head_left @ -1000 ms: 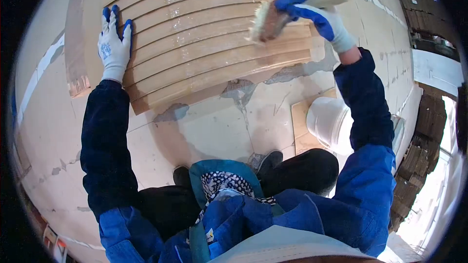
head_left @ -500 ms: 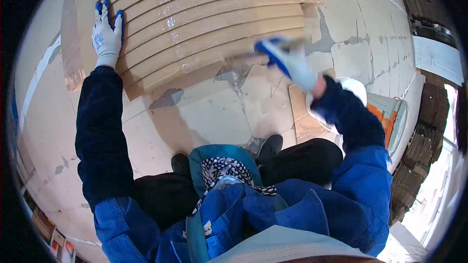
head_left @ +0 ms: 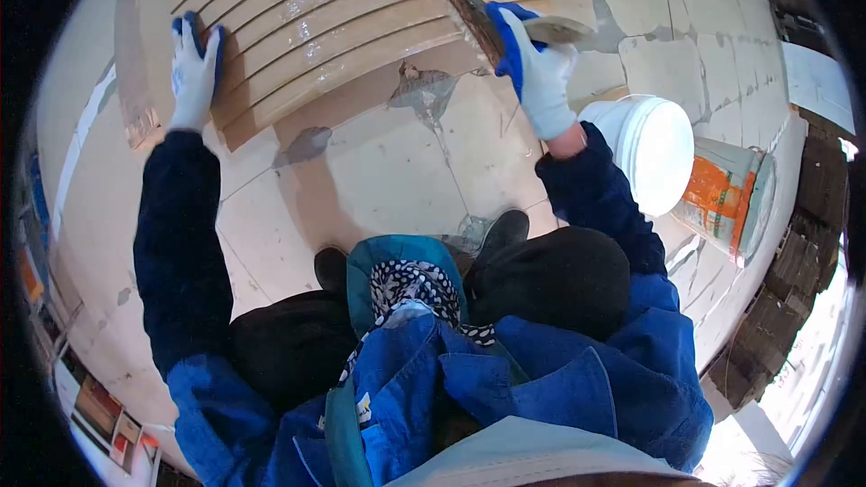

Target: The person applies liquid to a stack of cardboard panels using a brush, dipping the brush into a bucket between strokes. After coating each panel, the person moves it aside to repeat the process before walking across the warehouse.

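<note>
Fanned tan cardboard sheets (head_left: 361, 25) overlap like steps at the top of the head view, shiny streaks running across them. My left hand (head_left: 193, 72), in a white glove with blue fingertips, lies with its fingers stretched out over the sheets' left ends. In my gloved right hand (head_left: 539, 68) is a wide brush (head_left: 478, 27), held with the fingers wrapped round it. Its dark, stained head overlaps the right part of the nearest sheets, and the rounded handle end sticks out to the right of the hand.
To the right of my right arm stands a white bucket (head_left: 663, 153), beside a grey and orange bucket (head_left: 717, 189). The floor (head_left: 388, 162) is pale, with torn dark patches. Dark stacked bundles (head_left: 785, 307) line the far right.
My right hand has moved up and left with the brush, which now overlaps the sheets. My left hand stays at their left ends. The view has shifted slightly, showing more of the buckets.
</note>
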### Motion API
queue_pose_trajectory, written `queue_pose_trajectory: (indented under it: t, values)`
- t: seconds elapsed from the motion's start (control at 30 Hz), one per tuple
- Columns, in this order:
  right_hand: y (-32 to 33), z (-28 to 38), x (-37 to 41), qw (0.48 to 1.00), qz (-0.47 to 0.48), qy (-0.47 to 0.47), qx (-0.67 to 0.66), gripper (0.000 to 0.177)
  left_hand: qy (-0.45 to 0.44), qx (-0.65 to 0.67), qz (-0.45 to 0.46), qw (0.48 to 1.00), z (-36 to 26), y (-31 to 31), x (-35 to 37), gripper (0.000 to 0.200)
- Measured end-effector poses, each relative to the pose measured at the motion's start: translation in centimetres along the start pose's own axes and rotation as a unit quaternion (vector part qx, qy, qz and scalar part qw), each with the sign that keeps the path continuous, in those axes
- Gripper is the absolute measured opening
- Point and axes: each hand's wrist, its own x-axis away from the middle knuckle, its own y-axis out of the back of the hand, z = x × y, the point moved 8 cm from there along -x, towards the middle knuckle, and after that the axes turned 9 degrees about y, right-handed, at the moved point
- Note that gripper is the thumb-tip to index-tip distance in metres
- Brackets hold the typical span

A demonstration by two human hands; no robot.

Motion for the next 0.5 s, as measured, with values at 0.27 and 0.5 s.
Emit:
queue_pose_trajectory:
  t: [0.27,0.5]
  values:
    - [-6.8,-0.5,5.9,0.952,0.228,0.060,0.194,0.022,0.185,0.206,0.021,0.961,-0.2,4.0,11.2,0.064]
    - [-4.1,1.7,-2.7,0.972,0.105,0.198,0.074,0.023,0.375,0.331,0.030,0.865,3.1,2.6,12.5,0.054]
